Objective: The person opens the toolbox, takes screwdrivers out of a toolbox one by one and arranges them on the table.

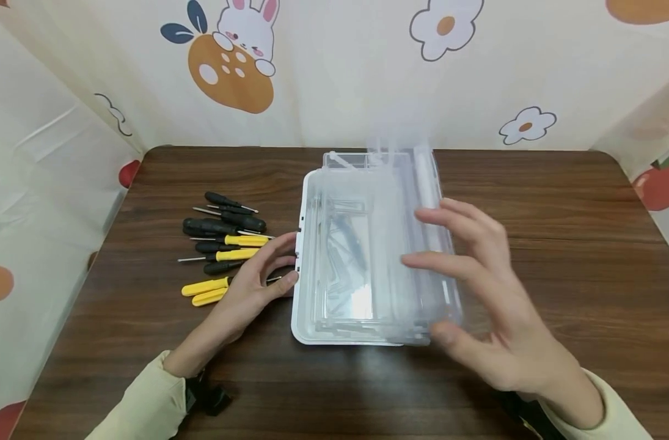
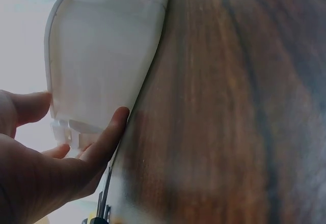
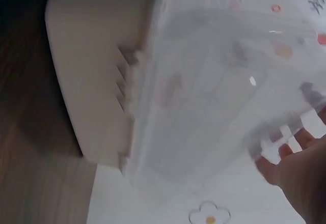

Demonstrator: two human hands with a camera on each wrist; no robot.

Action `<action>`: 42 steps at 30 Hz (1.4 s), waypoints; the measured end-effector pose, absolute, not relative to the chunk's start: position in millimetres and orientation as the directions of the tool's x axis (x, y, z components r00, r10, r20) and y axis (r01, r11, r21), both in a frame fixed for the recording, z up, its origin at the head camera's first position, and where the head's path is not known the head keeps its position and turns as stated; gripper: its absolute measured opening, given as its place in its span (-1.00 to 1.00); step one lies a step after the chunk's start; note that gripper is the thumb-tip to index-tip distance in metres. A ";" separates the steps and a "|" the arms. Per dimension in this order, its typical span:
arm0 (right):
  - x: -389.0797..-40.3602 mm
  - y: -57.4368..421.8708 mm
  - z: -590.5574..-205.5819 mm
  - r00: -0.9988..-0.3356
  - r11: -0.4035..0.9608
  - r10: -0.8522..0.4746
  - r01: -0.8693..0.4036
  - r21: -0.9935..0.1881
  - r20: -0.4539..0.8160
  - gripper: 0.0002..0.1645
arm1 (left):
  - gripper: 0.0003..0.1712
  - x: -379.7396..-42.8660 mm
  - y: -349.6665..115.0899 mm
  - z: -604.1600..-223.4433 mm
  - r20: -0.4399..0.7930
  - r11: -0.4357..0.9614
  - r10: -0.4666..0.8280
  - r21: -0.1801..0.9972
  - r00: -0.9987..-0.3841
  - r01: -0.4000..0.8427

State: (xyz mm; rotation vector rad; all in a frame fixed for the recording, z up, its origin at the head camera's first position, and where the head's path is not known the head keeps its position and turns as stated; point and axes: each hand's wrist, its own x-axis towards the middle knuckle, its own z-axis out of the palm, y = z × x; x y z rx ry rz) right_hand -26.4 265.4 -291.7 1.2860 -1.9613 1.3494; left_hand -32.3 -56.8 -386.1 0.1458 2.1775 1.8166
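A white plastic storage box with a clear lid stands on the wooden table. The lid is raised at a tilt, hinged along the right side and blurred by motion; clear pieces show inside the box. My left hand holds the box's left side, thumb near the rim; the left wrist view has its fingers around a latch on the box wall. My right hand is spread at the lid's right, fingers fairly straight. In the right wrist view its fingertips touch the lid's free edge.
Several screwdrivers with black or yellow handles lie in a row left of the box, partly behind my left hand. A patterned curtain hangs behind the table and along its sides.
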 end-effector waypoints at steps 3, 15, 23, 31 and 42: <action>-25.9 249.7 -290.9 -0.432 0.116 -0.512 -0.891 -0.439 0.743 -0.41 | -0.31 -33.2 -56.8 -385.3 -0.193 0.134 0.278 0.978 -0.941 -0.161; -24.5 205.0 -293.9 -0.443 0.369 -0.747 -0.897 -0.245 0.495 -0.43 | -0.42 -32.7 -58.7 -382.8 -0.187 0.024 0.318 0.982 -0.930 -0.189; -22.2 190.8 -301.1 -0.460 0.450 -0.820 -0.886 -0.112 0.341 -0.39 | -0.42 -33.4 -61.0 -383.0 -0.176 0.013 0.326 0.983 -0.929 -0.182; -19.8 181.0 -306.2 -0.452 0.462 -0.871 -0.887 0.010 0.192 -0.34 | -0.41 -33.6 -59.8 -384.8 -0.182 0.008 0.341 0.982 -0.922 -0.191; -19.0 186.1 -307.3 -0.421 0.435 -0.890 -0.899 0.047 0.176 -0.44 | -0.45 -31.9 -56.2 -384.9 -0.124 0.165 0.239 0.983 -0.963 -0.085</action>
